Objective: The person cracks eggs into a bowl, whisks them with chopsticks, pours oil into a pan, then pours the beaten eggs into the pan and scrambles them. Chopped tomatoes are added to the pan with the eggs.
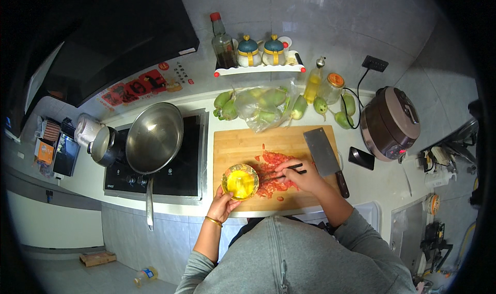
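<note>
My left hand (223,204) grips a patterned bowl (224,173) of yellow liquid that looks like beaten egg, held over the front left of a wooden cutting board (232,142). In my right hand (304,175) is a pair of dark chopsticks (295,166), pointing left toward the bowl. Their tips are hard to make out. Chopped red tomato (273,160) lies in a heap on the board, beneath and beside my right hand. A cleaver (321,150) with a dark handle rests across the board's right side, its handle reaching past the edge.
To the left, a long-handled steel wok (155,139) and a small pot (101,146) stand on the cooktop (190,154). Green radishes (229,108), some in a plastic bag (257,100), line the back beside an oil bottle (313,82). A phone (361,158) and an electric cooker (381,123) are at the right.
</note>
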The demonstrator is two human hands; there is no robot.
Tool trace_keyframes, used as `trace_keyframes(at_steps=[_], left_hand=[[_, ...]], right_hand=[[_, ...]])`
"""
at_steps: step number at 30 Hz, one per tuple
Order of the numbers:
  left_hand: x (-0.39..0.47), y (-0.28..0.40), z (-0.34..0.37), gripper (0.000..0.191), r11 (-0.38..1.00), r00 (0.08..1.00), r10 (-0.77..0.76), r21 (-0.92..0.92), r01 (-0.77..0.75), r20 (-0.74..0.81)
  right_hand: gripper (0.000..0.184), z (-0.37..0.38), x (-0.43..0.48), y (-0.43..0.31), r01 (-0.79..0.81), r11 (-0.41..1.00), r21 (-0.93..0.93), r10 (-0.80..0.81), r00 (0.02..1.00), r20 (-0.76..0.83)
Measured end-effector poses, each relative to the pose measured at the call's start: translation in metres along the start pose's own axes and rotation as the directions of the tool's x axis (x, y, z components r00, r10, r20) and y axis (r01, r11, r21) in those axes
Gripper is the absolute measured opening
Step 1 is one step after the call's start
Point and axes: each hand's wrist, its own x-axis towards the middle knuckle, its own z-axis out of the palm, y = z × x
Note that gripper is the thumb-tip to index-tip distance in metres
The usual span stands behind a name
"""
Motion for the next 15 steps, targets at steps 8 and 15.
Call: trace_keyframes(at_steps=[8, 15], left_hand=[[0.001, -0.004, -0.002, 0.048, 1.0, 1.0, 0.0, -0.024, 0.0, -0.005], [0.003, -0.009, -0.012, 0.048, 0.998, 1.0, 0.024, -0.065, -0.024, 0.001]], right_hand=[[0.017, 0.004, 0.003, 0.008, -0.024, 0.997, 0.07, 0.026, 1.0, -0.016], [0.018, 0.008, 0.002, 0.048, 0.015, 0.953, 0.303, 0.003, 0.998, -0.059]])
